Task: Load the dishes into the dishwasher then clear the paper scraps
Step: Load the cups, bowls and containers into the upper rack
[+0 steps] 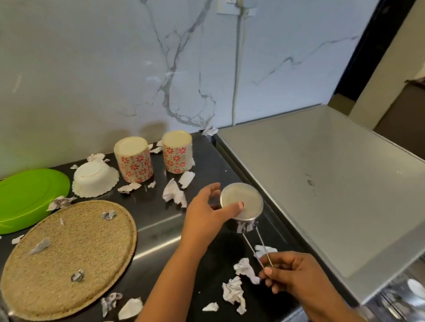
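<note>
Two arms show, both bare from the wrist back to the lower edge of the view. The left forearm (163, 293), the one nearer the round woven straw mat (69, 259), is long and slim, its skin uncovered along all of its visible length. The right forearm (332, 314), farther from that mat, shows only a short bare stretch. The left hand (207, 214) and the right hand (298, 274) are uncovered too. The fingers (213, 188) are slender, with short, rounded nails; the thumbnail on each hand looks pale pink, though blur hides finer detail.
</note>
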`<move>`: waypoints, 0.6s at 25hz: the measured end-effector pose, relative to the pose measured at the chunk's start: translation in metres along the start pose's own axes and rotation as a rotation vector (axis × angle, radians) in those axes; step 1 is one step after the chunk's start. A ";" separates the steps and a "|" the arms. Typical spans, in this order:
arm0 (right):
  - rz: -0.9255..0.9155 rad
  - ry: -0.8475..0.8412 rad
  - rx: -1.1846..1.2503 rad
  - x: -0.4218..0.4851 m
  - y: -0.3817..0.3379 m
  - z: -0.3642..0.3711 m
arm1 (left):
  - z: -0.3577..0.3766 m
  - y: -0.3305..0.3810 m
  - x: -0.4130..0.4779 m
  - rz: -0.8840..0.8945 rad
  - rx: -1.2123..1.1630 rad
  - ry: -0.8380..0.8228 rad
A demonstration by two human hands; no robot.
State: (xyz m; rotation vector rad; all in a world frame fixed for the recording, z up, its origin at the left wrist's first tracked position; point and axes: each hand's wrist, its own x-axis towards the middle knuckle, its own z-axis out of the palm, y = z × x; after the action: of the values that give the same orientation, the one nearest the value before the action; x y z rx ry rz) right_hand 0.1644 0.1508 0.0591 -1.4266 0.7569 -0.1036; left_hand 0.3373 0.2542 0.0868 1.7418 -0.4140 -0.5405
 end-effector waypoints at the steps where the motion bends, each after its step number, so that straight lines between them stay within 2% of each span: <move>1: 0.004 0.049 0.021 -0.008 0.005 -0.016 | 0.017 0.003 -0.002 0.023 0.030 -0.046; 5: 0.006 0.219 0.114 -0.043 0.029 -0.084 | 0.093 0.011 -0.018 0.114 0.091 -0.244; 11: 0.098 0.433 0.181 -0.107 0.081 -0.193 | 0.218 0.016 -0.058 0.138 0.226 -0.532; 15: 0.200 0.499 0.193 -0.142 0.113 -0.247 | 0.290 0.004 -0.087 0.118 0.356 -0.626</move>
State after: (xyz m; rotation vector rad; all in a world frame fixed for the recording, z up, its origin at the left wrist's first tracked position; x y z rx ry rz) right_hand -0.1160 0.0322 0.0246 -1.1420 1.2595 -0.3768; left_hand 0.1033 0.0664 0.0480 1.8410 -1.1008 -0.9722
